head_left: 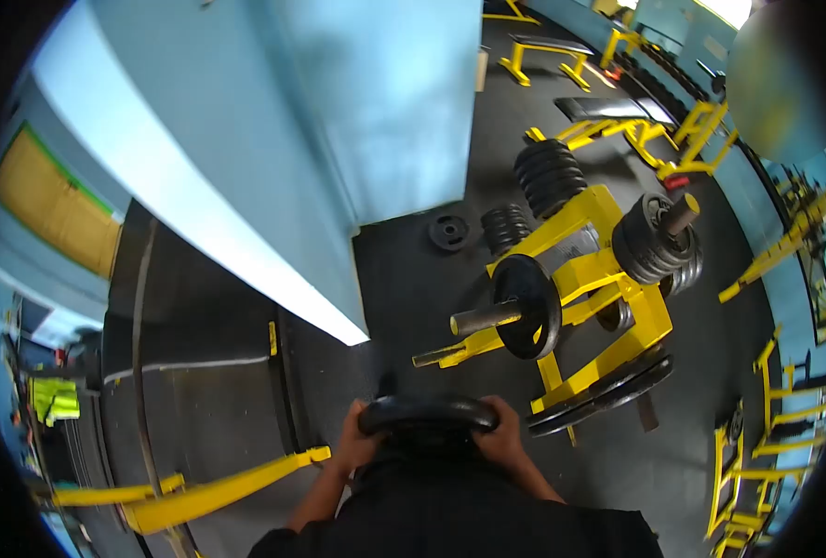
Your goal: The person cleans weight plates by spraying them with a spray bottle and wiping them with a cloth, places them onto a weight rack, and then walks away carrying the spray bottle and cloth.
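Note:
A black weight plate [429,410] is held close in front of my body, seen nearly edge-on. My left hand [355,437] grips its left rim, and my right hand [500,432] grips its right rim. Ahead and to the right stands a yellow plate rack [608,219] loaded with black weight plates. On its nearest peg [473,320] hangs a single upright plate [530,307], with the peg's end sticking out bare. Lower on the rack, large plates [604,394] hang near my right side. The fingers under the held plate are partly hidden.
One plate [449,232] lies on the dark floor by the blue wall [385,112]. A yellow frame bar [227,488] is at my lower left. Benches [608,110] and a dumbbell rack [659,74] stand farther back; more yellow machines [739,474] line the right.

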`<state>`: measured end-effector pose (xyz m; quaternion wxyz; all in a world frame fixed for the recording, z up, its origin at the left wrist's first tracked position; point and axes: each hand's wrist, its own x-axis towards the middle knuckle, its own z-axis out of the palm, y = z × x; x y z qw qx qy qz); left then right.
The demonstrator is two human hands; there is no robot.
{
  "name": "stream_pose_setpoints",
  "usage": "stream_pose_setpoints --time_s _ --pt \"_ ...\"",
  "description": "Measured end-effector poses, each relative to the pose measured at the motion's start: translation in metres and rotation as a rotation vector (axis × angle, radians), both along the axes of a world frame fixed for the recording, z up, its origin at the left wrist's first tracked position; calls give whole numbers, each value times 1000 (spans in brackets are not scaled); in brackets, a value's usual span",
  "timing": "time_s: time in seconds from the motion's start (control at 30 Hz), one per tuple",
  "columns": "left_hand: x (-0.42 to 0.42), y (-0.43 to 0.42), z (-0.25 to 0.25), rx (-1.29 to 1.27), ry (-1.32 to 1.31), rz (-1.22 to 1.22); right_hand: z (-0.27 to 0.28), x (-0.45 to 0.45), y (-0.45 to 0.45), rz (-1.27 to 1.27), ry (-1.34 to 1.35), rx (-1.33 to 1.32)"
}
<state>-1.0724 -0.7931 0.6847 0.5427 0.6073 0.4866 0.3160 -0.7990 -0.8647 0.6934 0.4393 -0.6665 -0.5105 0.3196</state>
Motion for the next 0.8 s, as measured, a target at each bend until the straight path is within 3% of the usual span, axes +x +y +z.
stream_pose_setpoints --time_s 0.07,0.13,0.3,0.37,0.43,0.53,0.8 --pt "4 51 -15 31 44 -140 -1 -7 18 -130 -6 -16" --pt "16 109 -43 -7 -88 -286 -2 -16 40 -286 -27 -27" --pt "68 215 -36 -73 -127 -593 5 -37 75 -679 -196 -38" --pt "84 246 -36 -134 -148 -694 3 -40 89 -753 -143 -48" --pt "102 269 -50 3 -183 -807 2 -47 98 -869 -83 -83" --pt "120 291 -60 -143 -197 -899 -5 -52 107 -935 -104 -93" --pt "145 314 -82 -146 -164 -1021 -29 -54 120 -1034 -149 -118"
